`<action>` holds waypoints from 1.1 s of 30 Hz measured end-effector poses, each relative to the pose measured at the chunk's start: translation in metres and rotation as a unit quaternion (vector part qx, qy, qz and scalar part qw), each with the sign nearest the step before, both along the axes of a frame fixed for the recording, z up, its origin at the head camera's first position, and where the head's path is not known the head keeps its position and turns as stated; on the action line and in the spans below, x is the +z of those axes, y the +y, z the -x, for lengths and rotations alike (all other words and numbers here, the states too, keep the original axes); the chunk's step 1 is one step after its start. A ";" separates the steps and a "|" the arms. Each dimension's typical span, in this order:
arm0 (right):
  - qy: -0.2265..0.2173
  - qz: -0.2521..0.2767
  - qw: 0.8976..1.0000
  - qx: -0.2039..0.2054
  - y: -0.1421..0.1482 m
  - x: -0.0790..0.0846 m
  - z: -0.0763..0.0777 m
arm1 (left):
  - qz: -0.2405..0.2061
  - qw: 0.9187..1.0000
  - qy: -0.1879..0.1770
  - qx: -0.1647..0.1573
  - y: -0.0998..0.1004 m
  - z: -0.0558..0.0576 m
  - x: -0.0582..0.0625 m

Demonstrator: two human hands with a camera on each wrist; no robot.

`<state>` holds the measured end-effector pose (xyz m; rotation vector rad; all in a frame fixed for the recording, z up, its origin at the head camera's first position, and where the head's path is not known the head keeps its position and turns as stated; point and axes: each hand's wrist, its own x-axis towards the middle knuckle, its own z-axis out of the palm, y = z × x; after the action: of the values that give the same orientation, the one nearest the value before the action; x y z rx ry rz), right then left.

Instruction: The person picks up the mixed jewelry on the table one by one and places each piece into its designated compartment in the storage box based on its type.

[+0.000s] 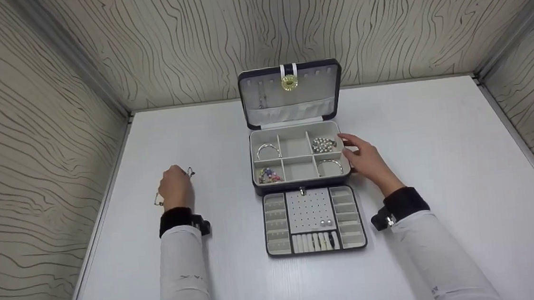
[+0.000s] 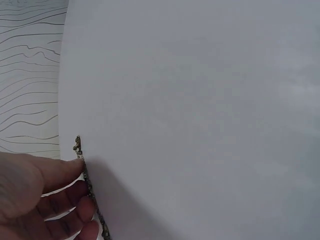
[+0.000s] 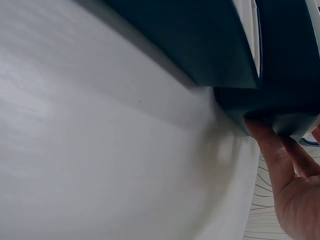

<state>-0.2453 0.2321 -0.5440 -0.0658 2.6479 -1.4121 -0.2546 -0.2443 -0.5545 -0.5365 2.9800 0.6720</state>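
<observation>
My left hand [image 1: 174, 187] is over the left part of the table, pinching a thin, ornate dark-gold jewelry piece [image 2: 89, 187] between thumb and fingers. Its ends show on both sides of the hand in the head view. An open dark blue jewelry box [image 1: 300, 184] stands at the centre with its lid raised. My right hand [image 1: 365, 161] rests against the box's right side, thumb and fingers extended and touching it. In the box's compartments are two silver bangles, one of them a bangle [image 1: 267, 146] at the back left, a pearl string [image 1: 324, 145] and colourful beads [image 1: 269, 174].
In front of the box lies a removed tray [image 1: 279, 253] with small slots, ring rolls and pearl earrings [image 1: 326, 222]. A thin necklace [image 1: 261, 95] hangs inside the lid. Patterned walls [image 1: 257, 26] border the white table [image 1: 239, 285] at the back and sides.
</observation>
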 end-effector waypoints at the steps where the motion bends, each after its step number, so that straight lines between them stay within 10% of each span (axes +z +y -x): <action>1: -0.002 0.002 1.000 0.000 0.000 0.000 0.000 | 0.004 1.000 -0.001 0.001 0.000 0.000 0.000; 9: -0.010 0.014 1.000 0.000 0.001 0.000 0.000 | 0.012 1.000 0.016 -0.003 0.001 -0.002 -0.004; 14: -0.008 0.009 1.000 0.000 0.001 0.000 0.000 | -0.063 0.998 0.023 0.015 -0.002 0.000 -0.002; 22: -0.014 0.009 1.000 0.000 0.001 0.000 0.000 | -0.291 0.954 0.074 0.014 -0.009 0.007 0.007; 26: -0.017 0.006 1.000 0.002 0.001 0.000 -0.001 | -0.355 0.932 0.058 -0.034 -0.006 0.007 0.019; 33: -0.020 0.004 1.000 0.005 0.002 -0.001 -0.001 | -0.340 0.927 0.044 -0.149 0.007 0.004 0.053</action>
<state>-0.2444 0.2338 -0.5448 -0.0514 2.6064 -1.4055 -0.2583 -0.2374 -0.5016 -0.0030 2.5423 1.6040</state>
